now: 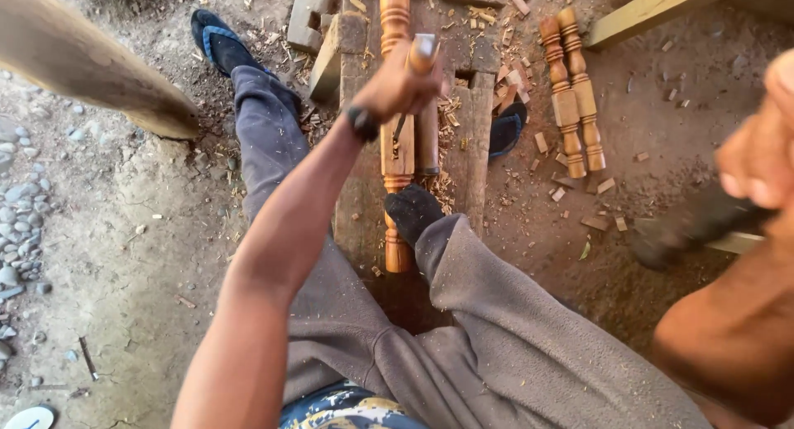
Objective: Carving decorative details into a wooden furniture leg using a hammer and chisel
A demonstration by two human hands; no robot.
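1. The left arm is stretching forward and down from the lower left, elbow nearly straight, with a dark band circling the wrist.
2. The left hand is curling into a closed fist, knuckles facing up, fingers wrapping tightly.
3. The right arm is entering from the lower right, forearm bending upward close to the camera.
4. The right hand is hovering raised and blurred at the right edge, its fingers folding shut in a grip.
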